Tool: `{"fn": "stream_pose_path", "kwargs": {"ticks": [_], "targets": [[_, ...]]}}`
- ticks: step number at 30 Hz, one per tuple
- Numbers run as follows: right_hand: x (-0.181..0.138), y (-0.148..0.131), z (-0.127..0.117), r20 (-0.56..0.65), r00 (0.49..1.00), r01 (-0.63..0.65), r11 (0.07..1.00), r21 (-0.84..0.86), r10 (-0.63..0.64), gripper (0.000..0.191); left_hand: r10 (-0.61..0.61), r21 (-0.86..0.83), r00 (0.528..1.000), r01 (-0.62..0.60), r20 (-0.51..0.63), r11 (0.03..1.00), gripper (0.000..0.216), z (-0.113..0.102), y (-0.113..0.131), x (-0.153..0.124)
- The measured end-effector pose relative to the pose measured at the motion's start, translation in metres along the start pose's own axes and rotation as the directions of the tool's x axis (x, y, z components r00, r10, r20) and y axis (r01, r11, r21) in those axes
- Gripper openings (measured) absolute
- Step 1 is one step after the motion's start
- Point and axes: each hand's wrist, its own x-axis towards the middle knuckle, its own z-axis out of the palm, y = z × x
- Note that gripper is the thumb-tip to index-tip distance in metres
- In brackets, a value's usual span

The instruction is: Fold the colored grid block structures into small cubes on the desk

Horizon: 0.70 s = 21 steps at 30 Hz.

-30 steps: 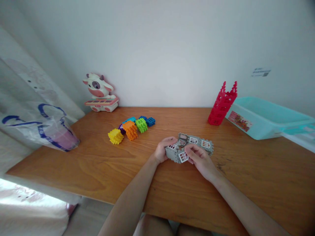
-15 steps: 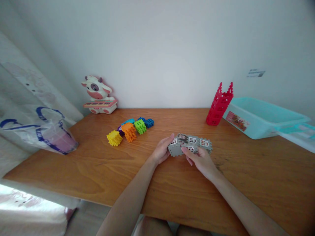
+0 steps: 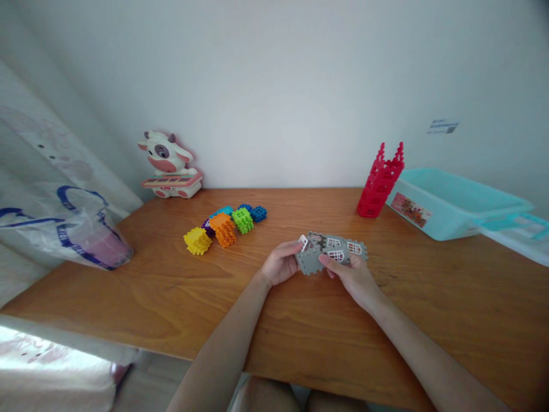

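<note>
A grey toy assembly of interlocking panels with white windows [image 3: 331, 252] rests low over the wooden table [image 3: 171, 286]. My left hand [image 3: 281, 264] grips its left end, fingers curled round a grey panel. Closed on the front edge of the assembly is my right hand [image 3: 352, 276], with thumb and fingers pinching the panels. Both hands hold the same piece, near the middle of the table.
Yellow, orange, green, blue and purple block cubes [image 3: 225, 225] lie left of the hands. A red block tower [image 3: 380, 182] stands at the back beside a teal plastic bin [image 3: 454, 206]. A cow toy piano [image 3: 169, 166] sits back left; a plastic bag [image 3: 72, 234] lies at the left edge.
The grey assembly has been turned and flattened between my hands; its folded left end now opens out. Both hands stayed on it, shifting slightly back.
</note>
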Motion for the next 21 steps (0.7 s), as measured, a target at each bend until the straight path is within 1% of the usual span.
{"fn": "stream_pose_path", "kwargs": {"ticks": [3, 8, 12, 16, 21], "targets": [[-0.002, -0.004, 0.001, 0.004, 1.000, 0.000, 1.000, 0.028, 0.000, 0.036, 0.023, 0.007, 1.000, -0.023, -0.020, 1.000, 0.024, 0.003, 0.002, -0.001], [-0.004, -0.006, 0.000, -0.025, 0.998, 0.047, 0.997, -0.067, -0.049, 0.040, 0.039, 0.016, 0.999, -0.038, -0.025, 0.999, 0.027, 0.007, 0.005, -0.003], [-0.004, -0.005, -0.001, -0.013, 0.997, 0.072, 0.993, -0.089, -0.074, 0.042, 0.050, 0.031, 0.998, -0.049, -0.041, 0.998, 0.028, 0.009, 0.006, -0.004], [-0.004, -0.005, 0.001, -0.023, 0.996, 0.087, 0.992, -0.087, -0.090, 0.043, 0.080, 0.015, 0.995, -0.079, -0.059, 0.997, 0.028, 0.011, 0.006, -0.005], [-0.004, -0.011, 0.004, -0.046, 0.991, 0.121, 0.991, -0.056, -0.124, 0.038, 0.072, -0.008, 0.996, -0.072, -0.057, 0.997, 0.027, 0.013, 0.004, -0.004]]}}
